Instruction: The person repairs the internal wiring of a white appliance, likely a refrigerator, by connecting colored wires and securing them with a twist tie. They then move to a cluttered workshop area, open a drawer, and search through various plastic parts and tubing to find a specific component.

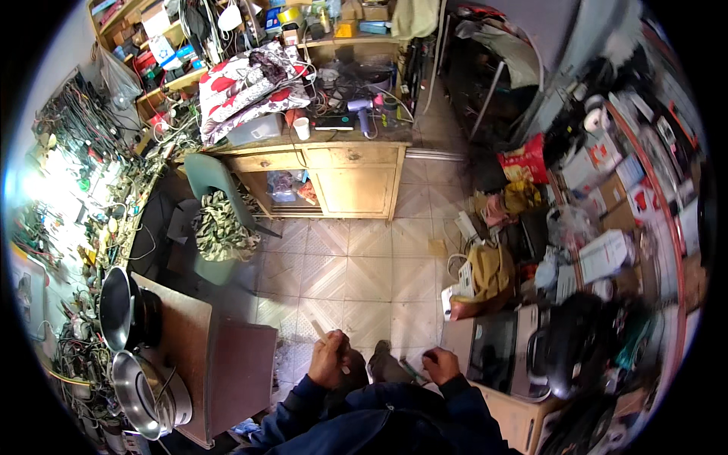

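Observation:
My left hand (330,362) is closed round a thin, flat, pale stick (318,329), whose end sticks out beyond the fingers over the tiled floor. My right hand (441,366) is held low in front of my body, its fingers curled. A thin greenish strip (413,371) shows just left of the right hand; whether the fingers grip it I cannot tell. Both forearms are in dark blue sleeves. One shoe (381,349) shows on the floor between the hands.
A brown table (241,371) stands at the left with a dark frying pan (116,307) and a steel pot (182,398). Beyond is a green chair (208,176) with camouflage cloth (222,227). A wooden desk (356,186) stands ahead. Bags, including a tan one (489,273), and boxes crowd the right.

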{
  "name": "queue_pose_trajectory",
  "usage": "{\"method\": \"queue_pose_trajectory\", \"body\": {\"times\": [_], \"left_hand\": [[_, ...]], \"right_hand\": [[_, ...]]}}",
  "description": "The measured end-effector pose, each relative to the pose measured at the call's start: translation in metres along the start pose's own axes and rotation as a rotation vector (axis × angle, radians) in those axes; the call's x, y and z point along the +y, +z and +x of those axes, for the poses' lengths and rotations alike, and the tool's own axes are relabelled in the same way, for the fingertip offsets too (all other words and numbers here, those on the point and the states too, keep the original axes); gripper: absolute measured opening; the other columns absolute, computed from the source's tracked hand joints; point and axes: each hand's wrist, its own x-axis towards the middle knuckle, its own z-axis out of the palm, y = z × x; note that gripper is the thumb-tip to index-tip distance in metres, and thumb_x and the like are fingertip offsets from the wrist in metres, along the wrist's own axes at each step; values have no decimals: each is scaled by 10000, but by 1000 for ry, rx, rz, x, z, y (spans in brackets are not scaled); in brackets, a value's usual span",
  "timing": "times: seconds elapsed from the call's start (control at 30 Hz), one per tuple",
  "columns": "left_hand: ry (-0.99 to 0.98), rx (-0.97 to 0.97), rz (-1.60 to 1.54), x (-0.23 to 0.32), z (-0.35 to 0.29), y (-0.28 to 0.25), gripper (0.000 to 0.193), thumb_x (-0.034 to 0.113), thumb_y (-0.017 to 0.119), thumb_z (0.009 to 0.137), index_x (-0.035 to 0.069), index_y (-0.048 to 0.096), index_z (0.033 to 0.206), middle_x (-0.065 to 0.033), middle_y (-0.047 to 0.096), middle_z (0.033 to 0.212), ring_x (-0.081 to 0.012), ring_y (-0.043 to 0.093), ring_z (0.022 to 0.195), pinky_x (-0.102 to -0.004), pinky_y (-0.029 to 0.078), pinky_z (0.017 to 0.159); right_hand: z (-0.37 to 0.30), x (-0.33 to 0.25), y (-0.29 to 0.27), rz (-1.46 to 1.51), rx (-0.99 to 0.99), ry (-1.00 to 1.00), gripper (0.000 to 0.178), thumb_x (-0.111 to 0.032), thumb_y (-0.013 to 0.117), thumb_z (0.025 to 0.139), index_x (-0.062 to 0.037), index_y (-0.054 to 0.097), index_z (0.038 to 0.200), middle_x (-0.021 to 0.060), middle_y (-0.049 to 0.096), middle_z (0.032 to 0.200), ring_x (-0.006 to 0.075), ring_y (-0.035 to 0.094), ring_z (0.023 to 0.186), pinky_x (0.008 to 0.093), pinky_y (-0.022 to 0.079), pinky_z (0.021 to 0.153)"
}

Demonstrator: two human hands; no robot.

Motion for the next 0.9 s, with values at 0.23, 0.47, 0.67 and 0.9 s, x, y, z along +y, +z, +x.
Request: {"method": "queue_pose_trajectory", "body": {"times": [0.23,0.47,0.67,0.9], "left_hand": [[13,-176,-419,69,294,-42,205,310,608,991,107,616,967,-29,641,892,-201,608,876,-351,483,762],[-18,-86,-780,100,605,19,258,326,507,1012,93,618,1031,-81,656,1103,-286,611,1035,-442,472,922],[88,107,-988,124,797,61,362,385,429,1028,40,532,1069,-91,572,1126,-283,540,1124,-436,444,974],[43,285,-1134,149,866,110,440,387,377,1040,36,550,1241,-106,605,1238,-291,581,1143,-442,460,1052]], "right_hand": [[284,-131,-28,-131,-83,-261,198,-202,690,884,-26,694,976,216,704,881,413,689,841,451,546,735],[411,-142,-29,-211,-126,-26,193,-177,718,883,-21,699,996,187,704,845,351,705,789,417,550,724],[491,-119,-42,-166,-293,173,213,-169,735,895,-13,726,1040,148,743,915,242,740,813,360,566,719],[609,-126,-83,-232,-388,143,230,-142,718,908,0,707,1088,169,744,920,254,738,831,370,571,737]]}}
